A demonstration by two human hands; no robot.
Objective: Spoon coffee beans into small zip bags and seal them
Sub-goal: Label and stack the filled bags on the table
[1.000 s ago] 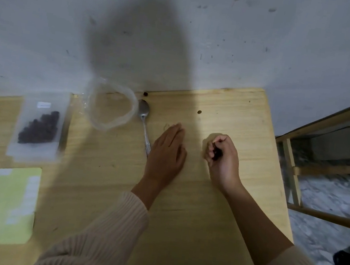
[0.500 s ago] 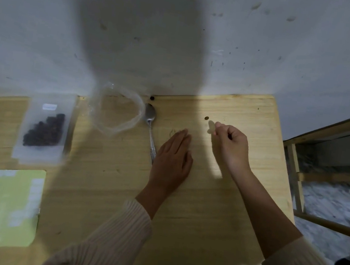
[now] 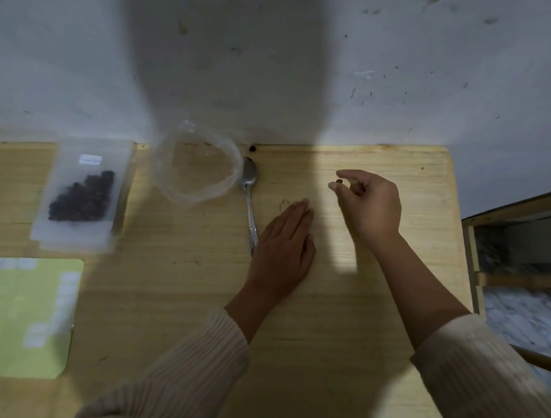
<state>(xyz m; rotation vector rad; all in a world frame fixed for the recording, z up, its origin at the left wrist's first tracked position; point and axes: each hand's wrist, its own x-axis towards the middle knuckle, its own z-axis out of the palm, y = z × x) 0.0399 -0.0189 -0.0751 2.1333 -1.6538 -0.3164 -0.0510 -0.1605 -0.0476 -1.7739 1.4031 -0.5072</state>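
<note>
Two hands over wooden tabletop [image 3: 339,324]. Left hand [image 3: 282,249]: flat, fingers together, palm down, covering spoon [image 3: 249,198] handle end. Right hand [image 3: 370,201], at 1 o'clock of left: fingers pinched at a single coffee bean [image 3: 339,181]. Filled zip bag [image 3: 83,192], 9 o'clock; empty open clear bag [image 3: 198,166] just beside spoon bowl.

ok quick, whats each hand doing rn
Left hand: open, flat on the table, holding nothing.
Right hand: fingers pinching toward a loose coffee bean; grip unclear.
</note>
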